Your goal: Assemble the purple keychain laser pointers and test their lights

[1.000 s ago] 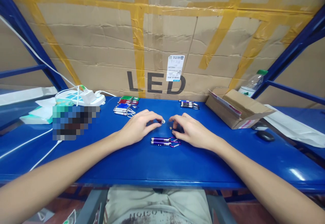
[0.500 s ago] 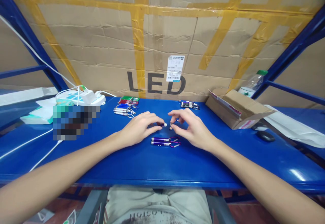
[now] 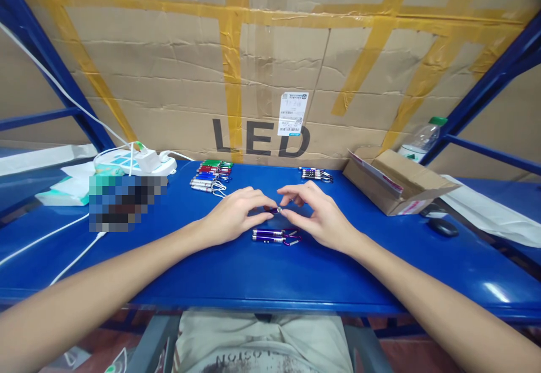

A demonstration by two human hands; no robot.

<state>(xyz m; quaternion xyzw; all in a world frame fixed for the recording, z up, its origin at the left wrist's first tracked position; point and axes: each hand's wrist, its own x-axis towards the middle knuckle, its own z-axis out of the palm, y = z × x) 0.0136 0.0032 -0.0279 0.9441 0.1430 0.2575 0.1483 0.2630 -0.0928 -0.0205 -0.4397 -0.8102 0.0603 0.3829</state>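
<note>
Over the glossy blue table (image 3: pixel 270 280), the left hand (image 3: pixel 231 215) pinches a purple, silver-ended tube (image 3: pixel 274 211); the right hand (image 3: pixel 318 213) has now reached this end, seemingly to work there, its fingers' grip unclear.

The near tubes (image 3: pixel 269 239) are purple with silver ends (image 3: pixel 254 239); the counter (image 3: pixel 270 283) is blue; the far cardboard (image 3: pixel 169 91) is brown with yellow tape (image 3: pixel 230 52).

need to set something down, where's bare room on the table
Widest: the front strip of the blue table, between the two purple penlights and the near edge. Smaller: at the back, between the multicoloured penlights and blue-and-black penlights. Crowded: left, around the power strip and tissue pack; right, around the open carton and mouse.
</note>
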